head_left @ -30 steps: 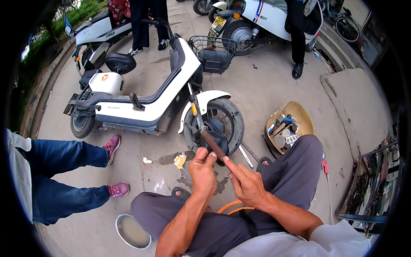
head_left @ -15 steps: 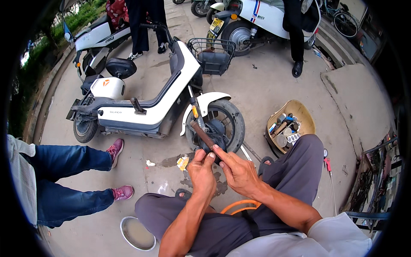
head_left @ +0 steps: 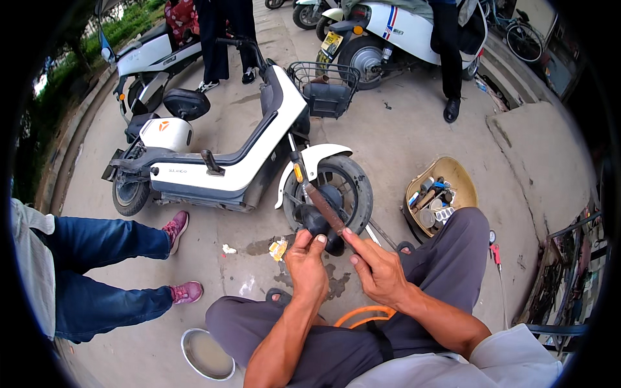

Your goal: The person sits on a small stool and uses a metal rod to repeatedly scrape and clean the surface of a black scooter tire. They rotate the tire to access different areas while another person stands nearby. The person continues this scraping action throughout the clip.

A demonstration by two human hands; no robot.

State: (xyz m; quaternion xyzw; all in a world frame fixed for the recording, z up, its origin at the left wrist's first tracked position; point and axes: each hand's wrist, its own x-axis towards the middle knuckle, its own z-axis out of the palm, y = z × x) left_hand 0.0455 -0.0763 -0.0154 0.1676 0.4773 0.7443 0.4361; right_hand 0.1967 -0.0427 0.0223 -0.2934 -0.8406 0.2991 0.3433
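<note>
My left hand (head_left: 307, 268) is closed, pinching a black rubber inner tube (head_left: 315, 220) between thumb and fingers. Parts of the tube bulge out beyond my fingertips, and the rest is hidden behind my hands. In my right hand (head_left: 380, 274) is the near end of a long, flat, rusty-brown file (head_left: 326, 208). It slants away to the upper left, lying across or just above the tube; whether they touch I cannot tell. Just beyond stands the front wheel (head_left: 365, 187) of a white electric scooter (head_left: 262, 165).
A tan bowl-shaped container (head_left: 471, 184) of tools sits beyond my right knee. A metal basin (head_left: 186, 352) of cloudy water is at lower left. A person's legs in jeans (head_left: 110, 239) extend from the left. A hose with a gauge (head_left: 495, 249) lies right. More scooters (head_left: 420, 32) stand behind.
The file has slid right and toward me across the tube, and my right fingers have shifted with it. More of the tube's black bulge shows. My left hand keeps its grip.
</note>
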